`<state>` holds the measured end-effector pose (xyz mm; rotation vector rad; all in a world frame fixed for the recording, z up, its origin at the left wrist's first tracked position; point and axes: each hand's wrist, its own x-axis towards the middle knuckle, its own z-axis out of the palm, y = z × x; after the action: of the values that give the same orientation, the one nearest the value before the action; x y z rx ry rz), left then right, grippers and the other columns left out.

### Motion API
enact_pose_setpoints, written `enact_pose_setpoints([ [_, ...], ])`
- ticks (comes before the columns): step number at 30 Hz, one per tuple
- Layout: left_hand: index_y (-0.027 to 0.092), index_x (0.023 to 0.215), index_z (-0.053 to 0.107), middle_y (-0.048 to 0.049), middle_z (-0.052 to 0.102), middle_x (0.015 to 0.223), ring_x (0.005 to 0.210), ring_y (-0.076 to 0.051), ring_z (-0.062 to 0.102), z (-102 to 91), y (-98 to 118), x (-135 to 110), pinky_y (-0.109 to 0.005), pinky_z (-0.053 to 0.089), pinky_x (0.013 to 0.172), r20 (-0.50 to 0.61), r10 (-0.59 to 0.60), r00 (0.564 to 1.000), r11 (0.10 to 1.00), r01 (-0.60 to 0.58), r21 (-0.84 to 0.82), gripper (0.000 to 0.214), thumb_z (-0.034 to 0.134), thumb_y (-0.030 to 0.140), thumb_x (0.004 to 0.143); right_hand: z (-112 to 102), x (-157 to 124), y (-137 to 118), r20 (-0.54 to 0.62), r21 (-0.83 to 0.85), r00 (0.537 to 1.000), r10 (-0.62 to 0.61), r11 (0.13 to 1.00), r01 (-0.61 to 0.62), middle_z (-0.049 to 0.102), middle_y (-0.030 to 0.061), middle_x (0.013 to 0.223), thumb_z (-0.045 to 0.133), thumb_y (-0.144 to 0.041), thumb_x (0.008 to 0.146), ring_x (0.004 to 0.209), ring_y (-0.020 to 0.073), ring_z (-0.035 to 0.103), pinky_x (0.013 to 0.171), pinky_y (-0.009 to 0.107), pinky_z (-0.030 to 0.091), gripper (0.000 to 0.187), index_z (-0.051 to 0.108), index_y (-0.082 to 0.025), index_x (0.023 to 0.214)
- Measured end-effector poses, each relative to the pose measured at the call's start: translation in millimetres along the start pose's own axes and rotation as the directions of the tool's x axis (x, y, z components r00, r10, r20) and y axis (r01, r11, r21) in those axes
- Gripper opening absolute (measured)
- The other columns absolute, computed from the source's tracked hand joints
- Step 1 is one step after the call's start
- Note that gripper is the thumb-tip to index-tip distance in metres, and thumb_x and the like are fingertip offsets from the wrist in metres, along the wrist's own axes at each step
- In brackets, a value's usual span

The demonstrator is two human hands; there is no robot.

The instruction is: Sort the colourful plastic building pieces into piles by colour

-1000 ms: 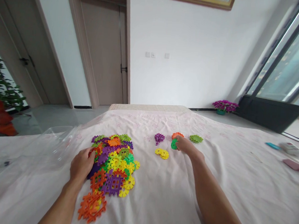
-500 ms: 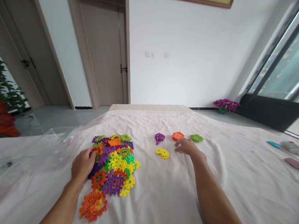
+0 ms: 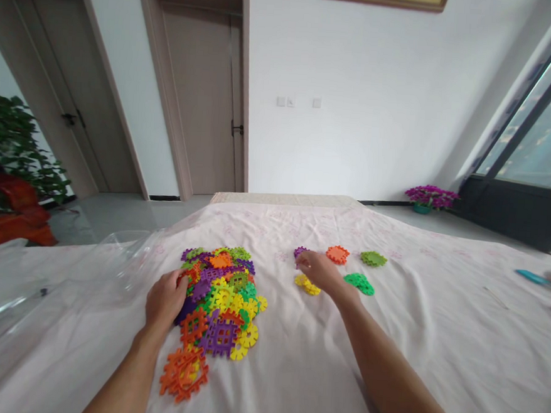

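Pieces (image 3: 222,298) are lying heaped left, touching the left hand (image 3: 166,296), and grouped right, around the right hand (image 3: 320,271); whether either grip is pinching is unclear. Seemingly light, stiff, they're offering toothed rims to pinch.

A mixed pile of plastic pieces (image 3: 222,297) lay on a pale cloth (image 3: 292,371).
The left hand (image 3: 166,296) touched its left side, clear plastic (image 3: 127,265) towards the cloth's left edge; the right hand (image 3: 320,271) partly hid purple pieces (image 3: 300,252), yellow pieces (image 3: 309,286) just beside it. Orange pieces (image 3: 337,255) and olive-green pieces (image 3: 374,259) lay towards the far edge, bright-green pieces (image 3: 360,284) nearer.
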<state>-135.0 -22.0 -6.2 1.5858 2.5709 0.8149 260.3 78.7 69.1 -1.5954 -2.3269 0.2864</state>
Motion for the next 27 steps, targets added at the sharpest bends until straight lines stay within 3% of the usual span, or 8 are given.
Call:
enact_pose_setpoints([
  [3,0.019,0.126,0.066,-0.0124,0.068,0.128,0.117,-0.029,0.063,-0.8,1,0,-0.039,0.047,0.098,0.0,0.009,1.0,1.0,-0.009,-0.008,0.047,0.036,0.038,0.096,33,4,-50,0.038,0.128,0.983,-0.177,0.977,0.171,0.072,0.0078,0.117,0.058,-0.023,0.09,0.1,0.0198,0.067,0.083,0.025,0.046,0.031,0.071,-0.02,0.118],
  [7,0.018,0.126,0.066,-0.0127,0.068,0.129,0.117,-0.029,0.063,-1.2,1,0,-0.039,0.047,0.098,-0.004,0.009,1.0,1.0,-0.009,-0.002,0.046,0.036,0.037,0.096,67,18,-87,0.051,0.087,0.99,-0.135,0.988,0.13,0.066,0.0109,0.124,0.058,-0.04,0.094,0.107,0.0226,0.065,0.083,0.028,0.047,0.042,0.063,-0.021,0.131],
  [11,0.019,0.126,0.067,-0.0119,0.069,0.128,0.117,-0.028,0.063,-0.8,1,1,-0.038,0.047,0.098,-0.012,0.009,1.0,1.0,-0.009,0.005,0.046,0.037,0.038,0.096,80,30,-98,0.067,-0.06,0.989,-0.131,0.989,0.135,0.065,0.0111,0.117,0.057,-0.039,0.095,0.109,0.0249,0.063,0.08,0.03,0.046,0.029,0.07,-0.022,0.114],
  [15,0.019,0.126,0.067,-0.0121,0.069,0.128,0.118,-0.028,0.063,0.2,0,1,-0.038,0.047,0.099,-0.011,0.012,1.0,1.0,-0.012,0.006,0.046,0.036,0.038,0.096,81,34,-95,0.061,-0.118,0.988,-0.142,0.982,0.149,0.068,0.0113,0.111,0.048,-0.023,0.099,0.101,0.0214,0.066,0.077,0.027,0.044,0.025,0.072,-0.02,0.105],
  [19,0.02,0.125,0.068,-0.0116,0.069,0.127,0.116,-0.028,0.064,0.9,-1,1,-0.038,0.048,0.097,-0.026,0.017,1.0,1.0,-0.017,0.01,0.046,0.037,0.039,0.096,70,34,-81,0.029,-0.122,0.994,-0.102,0.987,0.105,0.071,0.0123,0.107,0.042,-0.021,0.1,0.098,0.0216,0.067,0.077,0.027,0.044,0.031,0.072,-0.018,0.104],
  [23,0.019,0.125,0.068,-0.0119,0.07,0.125,0.115,-0.028,0.065,0.7,0,1,-0.038,0.048,0.097,-0.028,0.025,0.999,1.0,-0.024,0.015,0.046,0.037,0.038,0.096,50,35,-55,-0.097,-0.032,0.994,0.049,0.998,-0.053,0.073,0.0114,0.113,0.041,-0.021,0.1,0.108,0.0224,0.066,0.085,0.028,0.043,0.035,0.068,-0.019,0.121],
  [27,0.019,0.125,0.067,-0.012,0.069,0.127,0.116,-0.028,0.065,1.0,0,1,-0.038,0.048,0.097,-0.028,0.023,0.999,1.0,-0.022,0.017,0.046,0.036,0.038,0.096,37,33,-30,-0.244,0.052,0.945,0.216,0.976,-0.209,0.07,0.0135,0.122,0.044,-0.026,0.1,0.113,0.0237,0.064,0.088,0.03,0.044,0.04,0.061,-0.016,0.134],
])
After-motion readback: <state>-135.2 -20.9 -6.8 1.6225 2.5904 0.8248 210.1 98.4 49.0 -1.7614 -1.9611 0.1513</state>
